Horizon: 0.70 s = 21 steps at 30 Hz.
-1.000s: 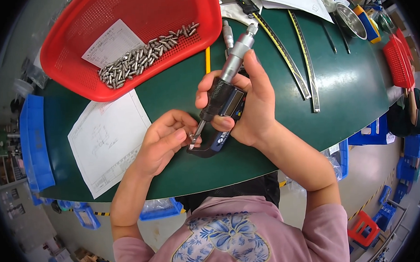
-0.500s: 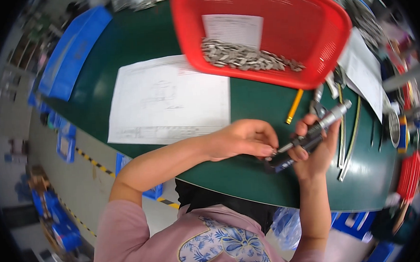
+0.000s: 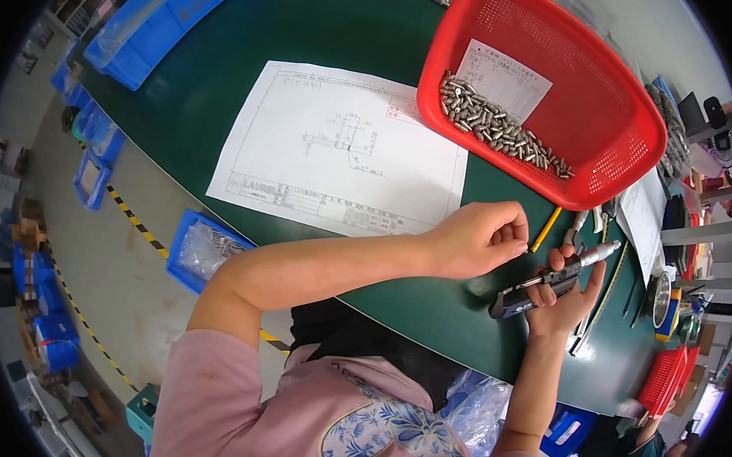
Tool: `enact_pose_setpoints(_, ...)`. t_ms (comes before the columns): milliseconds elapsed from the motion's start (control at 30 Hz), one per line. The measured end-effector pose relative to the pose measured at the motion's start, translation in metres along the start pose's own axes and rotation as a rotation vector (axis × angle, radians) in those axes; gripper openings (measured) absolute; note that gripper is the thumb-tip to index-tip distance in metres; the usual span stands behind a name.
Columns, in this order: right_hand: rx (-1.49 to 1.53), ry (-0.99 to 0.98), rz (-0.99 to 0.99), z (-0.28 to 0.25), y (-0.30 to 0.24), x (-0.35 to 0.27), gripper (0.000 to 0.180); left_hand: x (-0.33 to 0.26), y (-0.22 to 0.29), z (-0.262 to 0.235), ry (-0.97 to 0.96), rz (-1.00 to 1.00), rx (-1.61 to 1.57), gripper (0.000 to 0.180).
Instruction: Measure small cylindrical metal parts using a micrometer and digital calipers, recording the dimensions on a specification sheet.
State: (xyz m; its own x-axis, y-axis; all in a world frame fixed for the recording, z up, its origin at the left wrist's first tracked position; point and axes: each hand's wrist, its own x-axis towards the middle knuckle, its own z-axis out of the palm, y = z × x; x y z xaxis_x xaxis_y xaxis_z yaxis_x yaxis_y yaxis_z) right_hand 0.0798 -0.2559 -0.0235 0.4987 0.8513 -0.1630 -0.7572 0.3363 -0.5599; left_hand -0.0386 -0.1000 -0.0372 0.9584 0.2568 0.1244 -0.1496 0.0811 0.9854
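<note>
My left hand [image 3: 476, 241] hovers over the green bench with its fingers curled in and thumb and fingertips together; anything between them is too small or hidden to make out. To its right, my right hand [image 3: 559, 316] is wrapped round a micrometer [image 3: 597, 254] with a dark frame and silver barrel, its thimble pointing up and right. The left fingertips are apart from the micrometer's jaw end. Beyond both hands stands a red plastic basket [image 3: 625, 124] with a heap of small metal pins [image 3: 493, 127] along its near side and a printed slip [image 3: 503, 81] inside.
A technical drawing sheet [image 3: 271, 155] lies flat on the green bench [image 3: 225, 58], left of the basket. A yellow pencil [image 3: 546, 231] lies by the basket's near corner. Blue bins [image 3: 137, 54] line the far left. A metal bowl [image 3: 658, 296] and a small red basket [image 3: 665, 382] are at right.
My left hand has drawn away from the micrometer's jaw end. My right hand keeps hold of the micrometer. The view has turned, so the basket and sheet appear rotated and shifted.
</note>
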Motion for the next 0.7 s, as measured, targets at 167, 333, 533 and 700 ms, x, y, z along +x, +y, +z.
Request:
enact_pose_setpoints(167,-0.002,-0.065,-0.027,0.004,-0.006,-0.006,0.062,0.009,-0.004,0.001,0.218,0.412,0.423,0.011)
enact_pose_setpoints(333,0.064,-0.001,-0.039,-0.003,0.0,0.003,0.049,0.013,-0.013,-0.003,0.29,0.268,0.389,0.008)
enact_pose_setpoints(533,0.117,-0.094,-0.176,-0.01,-0.016,0.004,0.031,0.012,-0.003,0.008,0.211,0.363,0.643,0.011)
enact_pose_setpoints(700,-0.01,-0.031,-0.424,-0.004,-0.083,-0.03,0.03,-0.024,0.01,-0.009,0.315,0.138,0.57,0.005)
